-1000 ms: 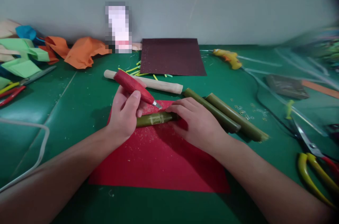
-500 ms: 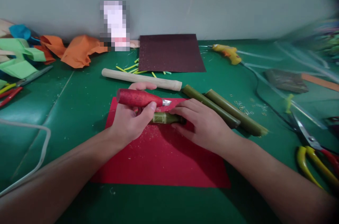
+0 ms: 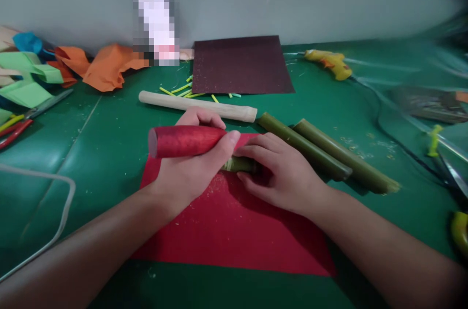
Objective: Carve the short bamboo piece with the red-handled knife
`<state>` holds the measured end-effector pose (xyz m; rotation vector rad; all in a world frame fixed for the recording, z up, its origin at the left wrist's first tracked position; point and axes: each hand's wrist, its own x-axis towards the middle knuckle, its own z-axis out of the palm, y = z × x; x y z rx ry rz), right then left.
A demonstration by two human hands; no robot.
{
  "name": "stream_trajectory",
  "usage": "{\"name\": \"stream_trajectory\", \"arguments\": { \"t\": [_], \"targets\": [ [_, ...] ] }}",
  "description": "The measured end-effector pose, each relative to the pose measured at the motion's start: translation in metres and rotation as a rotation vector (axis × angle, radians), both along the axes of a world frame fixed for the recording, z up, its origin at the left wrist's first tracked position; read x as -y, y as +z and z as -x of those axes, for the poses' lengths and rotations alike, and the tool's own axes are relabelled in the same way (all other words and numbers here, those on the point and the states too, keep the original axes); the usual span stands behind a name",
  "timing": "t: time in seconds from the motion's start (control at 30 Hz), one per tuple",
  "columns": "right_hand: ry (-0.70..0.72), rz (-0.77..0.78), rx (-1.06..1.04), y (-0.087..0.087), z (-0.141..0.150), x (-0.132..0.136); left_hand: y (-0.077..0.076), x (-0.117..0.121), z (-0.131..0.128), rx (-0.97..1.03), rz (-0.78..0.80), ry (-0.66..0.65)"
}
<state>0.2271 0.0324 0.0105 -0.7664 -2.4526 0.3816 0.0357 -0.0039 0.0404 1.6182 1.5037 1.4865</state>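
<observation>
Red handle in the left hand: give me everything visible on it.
The red handle looks like stained or painted wood, mottled with darker patches. It is thick and rounded, narrowing toward the front, with a flat, duller round butt at the left end. It lies nearly level across the left hand, above the red sheet, with the thumb near its front end. The front tip is hidden by the hand, so contact with the green bamboo piece cannot be told.
</observation>
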Motion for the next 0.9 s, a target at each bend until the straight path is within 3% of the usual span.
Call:
{"name": "stream_trajectory", "arguments": {
  "t": [0.17,0.3,0.53,0.9],
  "targets": [
    [-0.013,0.011,-0.034,-0.002,0.002,-0.002,-0.008,-0.004,-0.005,0.148,0.157,0.025],
    [-0.018,0.052,-0.031,-0.001,0.002,-0.002,-0.014,-0.002,-0.007,0.198,0.132,-0.011],
    [0.009,0.141,-0.046,-0.001,0.001,-0.003,-0.020,0.002,0.001,0.108,0.028,0.000],
    [0.020,0.187,-0.010,0.003,0.001,0.000,-0.020,0.002,0.010,-0.055,0.013,-0.128]
  ]
}}
